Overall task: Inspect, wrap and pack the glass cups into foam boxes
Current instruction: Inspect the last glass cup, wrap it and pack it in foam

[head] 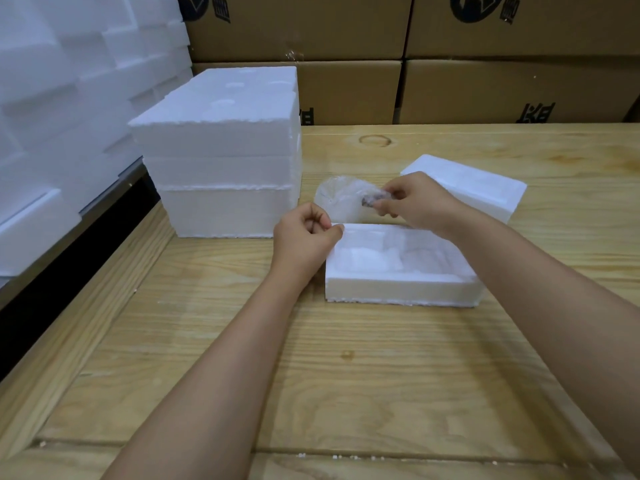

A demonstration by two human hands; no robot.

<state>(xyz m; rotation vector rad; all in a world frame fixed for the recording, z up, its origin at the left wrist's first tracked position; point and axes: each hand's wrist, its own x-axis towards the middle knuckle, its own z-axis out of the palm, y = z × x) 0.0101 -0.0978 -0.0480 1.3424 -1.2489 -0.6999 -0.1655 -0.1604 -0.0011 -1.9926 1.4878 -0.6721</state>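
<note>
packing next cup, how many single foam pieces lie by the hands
2: foam tray by the left hand, foam block behind the right hand; stack at left excluded.

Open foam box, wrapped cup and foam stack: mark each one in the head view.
open foam box (401, 287), head view, on its front wall.
wrapped cup (337, 199), head view, on the clear wrap at its left side.
foam stack (221, 168), head view, on the front face of its middle layer.
</note>
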